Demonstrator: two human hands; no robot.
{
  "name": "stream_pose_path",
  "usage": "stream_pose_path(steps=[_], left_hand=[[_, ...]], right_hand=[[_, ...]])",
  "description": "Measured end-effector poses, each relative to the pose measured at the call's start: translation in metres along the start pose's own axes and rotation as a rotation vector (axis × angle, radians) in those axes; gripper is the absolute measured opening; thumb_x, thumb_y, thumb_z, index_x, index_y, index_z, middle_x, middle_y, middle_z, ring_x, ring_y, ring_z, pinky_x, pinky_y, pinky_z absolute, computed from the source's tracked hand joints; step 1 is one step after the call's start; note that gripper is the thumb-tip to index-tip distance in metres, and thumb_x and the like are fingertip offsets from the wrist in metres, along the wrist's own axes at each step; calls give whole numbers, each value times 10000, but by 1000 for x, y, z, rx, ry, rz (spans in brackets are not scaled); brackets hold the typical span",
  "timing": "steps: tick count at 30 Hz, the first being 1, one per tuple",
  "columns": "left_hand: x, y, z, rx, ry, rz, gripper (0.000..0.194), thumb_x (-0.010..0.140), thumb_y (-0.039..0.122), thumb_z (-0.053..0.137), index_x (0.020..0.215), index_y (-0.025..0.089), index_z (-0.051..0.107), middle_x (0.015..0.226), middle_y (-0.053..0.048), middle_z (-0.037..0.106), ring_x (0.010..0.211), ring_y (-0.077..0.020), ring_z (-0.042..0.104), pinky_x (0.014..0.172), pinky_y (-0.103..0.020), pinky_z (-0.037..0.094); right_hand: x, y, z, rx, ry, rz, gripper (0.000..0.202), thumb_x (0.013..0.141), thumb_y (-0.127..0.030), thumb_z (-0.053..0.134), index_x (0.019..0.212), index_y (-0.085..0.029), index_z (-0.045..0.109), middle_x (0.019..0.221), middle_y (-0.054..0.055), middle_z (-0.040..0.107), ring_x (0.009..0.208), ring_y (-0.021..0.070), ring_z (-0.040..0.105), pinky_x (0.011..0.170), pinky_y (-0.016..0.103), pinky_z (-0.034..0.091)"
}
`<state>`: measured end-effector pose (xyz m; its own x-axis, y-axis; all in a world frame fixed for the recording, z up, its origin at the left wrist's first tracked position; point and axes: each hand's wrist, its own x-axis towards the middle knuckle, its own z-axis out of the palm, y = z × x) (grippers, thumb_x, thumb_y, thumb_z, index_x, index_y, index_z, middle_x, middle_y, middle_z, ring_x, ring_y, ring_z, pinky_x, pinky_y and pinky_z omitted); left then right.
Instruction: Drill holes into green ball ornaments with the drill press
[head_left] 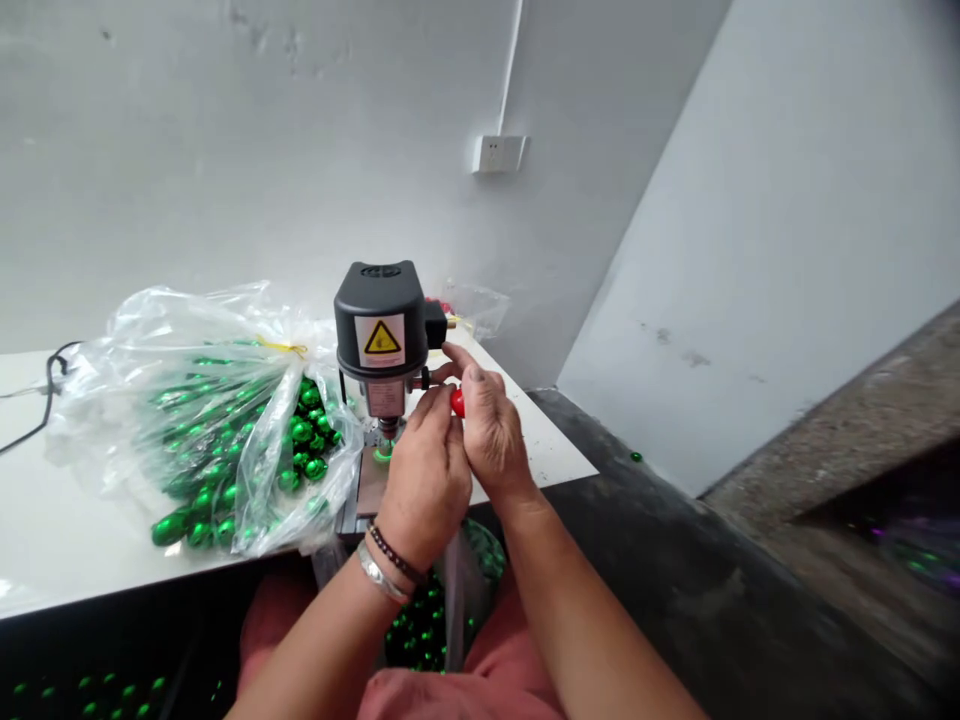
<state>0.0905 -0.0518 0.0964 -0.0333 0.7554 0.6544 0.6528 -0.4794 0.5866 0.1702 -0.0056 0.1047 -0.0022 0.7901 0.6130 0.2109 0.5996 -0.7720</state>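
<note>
A small black bench drill press (380, 318) with a yellow warning label stands at the table's front right. A bright green ring-shaped piece (383, 454) shows below its spindle. My left hand (429, 470) is closed just right of the spindle, back turned up; whatever its fingers hold is hidden. Against it rests my right hand (493, 425), curled at a red ball knob (458, 403) on the machine's right side. The right hand's foremost fingers reach toward the side of the machine.
Left of the machine, a clear plastic bag (187, 330) tied with yellow holds many shiny green balls (307, 430). The white table (555, 455) ends near my right forearm. More green balls (420, 620) lie in a bag below the edge. A black cable (51, 385) lies far left.
</note>
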Motion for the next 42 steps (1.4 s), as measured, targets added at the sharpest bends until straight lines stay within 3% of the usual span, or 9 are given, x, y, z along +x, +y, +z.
stream_pose_path(steps=[9, 12, 15, 20, 24, 27, 29, 34, 42], left_hand=[[-2, -4, 9, 214, 147, 150, 347, 866, 168, 423, 1205, 177, 491, 1134, -107, 597, 1060, -167, 559, 943, -315, 464], [2, 1, 9, 287, 162, 184, 305, 864, 212, 462, 1163, 174, 511, 1074, -103, 620, 1007, -171, 582, 900, -304, 488], [4, 3, 9, 327, 171, 209, 286, 862, 202, 473, 1141, 156, 513, 1048, -107, 627, 981, -168, 591, 887, -294, 496], [4, 5, 9, 359, 188, 221, 284, 856, 168, 477, 1133, 114, 503, 1042, -123, 630, 972, -173, 592, 869, -305, 507], [4, 7, 8, 348, 176, 216, 274, 851, 159, 484, 1122, 121, 503, 1037, -114, 630, 956, -166, 597, 857, -300, 511], [5, 7, 8, 345, 174, 213, 270, 848, 158, 490, 1114, 118, 506, 1037, -115, 628, 946, -165, 600, 845, -293, 513], [5, 7, 7, 349, 170, 213, 268, 847, 158, 492, 1111, 115, 508, 1035, -117, 629, 938, -166, 602, 835, -291, 516], [4, 7, 8, 363, 167, 197, 268, 852, 165, 484, 1114, 115, 510, 1031, -116, 633, 923, -170, 606, 818, -300, 520], [5, 7, 8, 366, 160, 189, 252, 853, 172, 486, 1099, 127, 512, 1030, -112, 631, 936, -171, 605, 826, -307, 516]], right_hand=[[-1, -4, -17, 40, -149, 90, 504, 877, -503, 240, 1184, -247, 546, 1273, 36, 519, 1228, 143, 414, 1084, 360, 296], [27, 10, -19, -44, -100, 93, 592, 883, -512, 111, 1162, -251, 564, 1210, 43, 570, 1130, 134, 503, 1023, 351, 361], [68, 34, -15, -114, -46, 100, 546, 831, -553, 336, 1161, -179, 560, 1208, 91, 572, 1144, 171, 499, 1012, 346, 355], [108, 67, -2, -206, -142, 146, 495, 808, -557, 378, 1010, -190, 641, 1005, 71, 660, 959, 178, 579, 877, 330, 408], [110, 76, 2, -224, -201, 191, 621, 808, -625, 267, 860, -155, 669, 791, 59, 668, 739, 128, 583, 745, 272, 422], [113, 77, 3, -233, -220, 190, 625, 810, -629, 256, 813, -144, 651, 782, 51, 657, 729, 123, 571, 736, 273, 424], [115, 78, 4, -245, -236, 186, 574, 829, -588, 282, 815, -135, 636, 812, 51, 651, 781, 133, 576, 779, 296, 435], [117, 79, 4, -257, -304, 184, 374, 837, -382, 471, 1120, -141, 510, 1119, 72, 553, 999, 153, 551, 858, 375, 484], [114, 69, -2, -293, -309, 142, 384, 831, -378, 483, 1134, -142, 501, 1136, 72, 543, 1011, 160, 547, 858, 378, 486]])
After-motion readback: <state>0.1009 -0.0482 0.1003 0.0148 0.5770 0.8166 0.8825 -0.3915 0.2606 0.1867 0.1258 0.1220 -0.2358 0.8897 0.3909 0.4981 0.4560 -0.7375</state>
